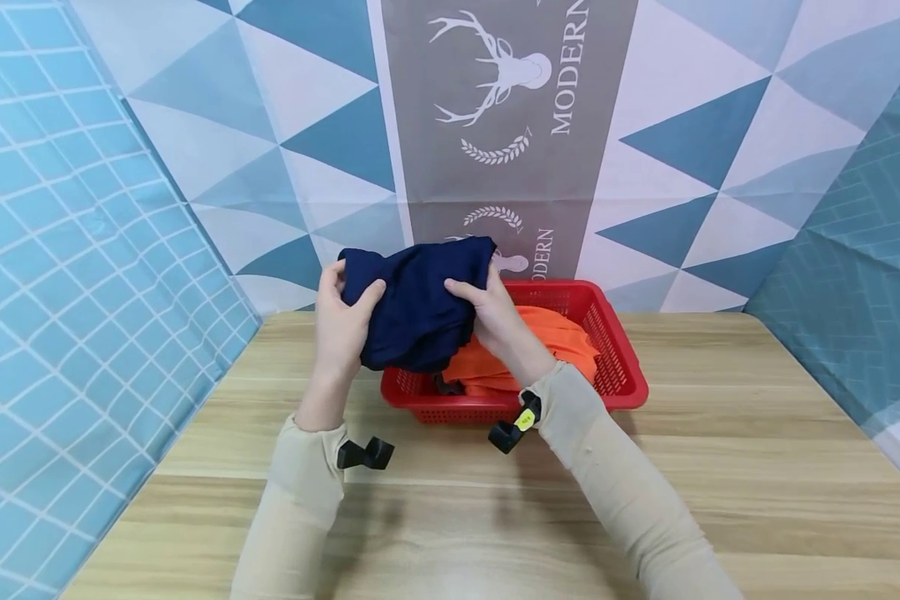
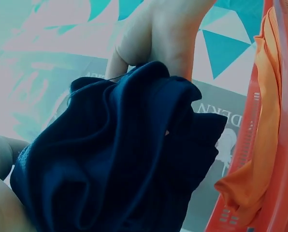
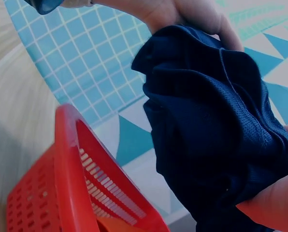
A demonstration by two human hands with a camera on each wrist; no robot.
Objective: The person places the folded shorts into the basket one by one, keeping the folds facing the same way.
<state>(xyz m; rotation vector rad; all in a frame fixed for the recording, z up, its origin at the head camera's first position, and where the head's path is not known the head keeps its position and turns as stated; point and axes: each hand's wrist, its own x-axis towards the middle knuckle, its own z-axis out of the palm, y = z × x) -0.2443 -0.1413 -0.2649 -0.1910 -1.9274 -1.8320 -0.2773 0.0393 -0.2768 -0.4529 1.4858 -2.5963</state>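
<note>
A bunched navy blue cloth garment (image 1: 420, 304) is held up in the air between both hands. My left hand (image 1: 342, 321) grips its left edge, thumb on the near side. On the opposite edge, my right hand (image 1: 498, 317) pinches the fabric with the thumb in front. Loose folds and a seam show on the garment (image 3: 207, 106) in the right wrist view; its exact kind cannot be told. Below and behind it stands a red perforated basket (image 1: 626, 367), with an orange cloth (image 1: 558, 333) lying inside. Part of the basket is hidden by the garment and the right arm.
The basket rests on a light wood-grain table (image 1: 450, 508), near its back edge. A patterned wall covering (image 1: 292, 108) rises directly behind the table. A blue grid-patterned sheet (image 1: 67, 250) borders the left side. Something dark (image 1: 447, 385) lies in the basket beside the orange cloth.
</note>
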